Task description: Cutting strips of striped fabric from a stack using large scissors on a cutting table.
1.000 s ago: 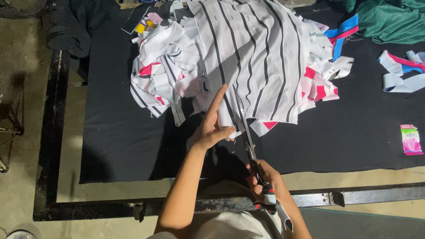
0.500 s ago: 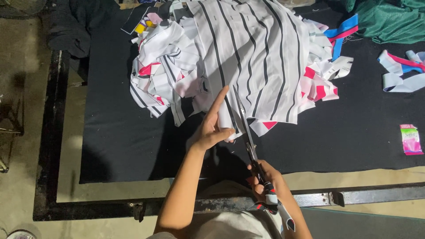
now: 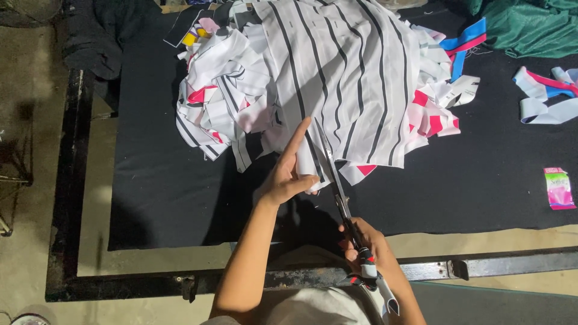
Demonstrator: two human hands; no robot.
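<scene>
The right hand has its grip clamped around the handles of long scissors, whose blades run up into the near edge of the white, black-striped cloth. The left hand lies flat, fingers together, pressing that cloth beside the blades. It tops a heap of fabric scraps on the dark-covered table.

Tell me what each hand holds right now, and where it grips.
Right hand grips the scissors by their handles. Left hand pins the striped fabric at its near edge.

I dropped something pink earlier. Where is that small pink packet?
The small pink packet lies on the dark cloth at the far right, below the loose fabric strips, well away from both hands.
</scene>
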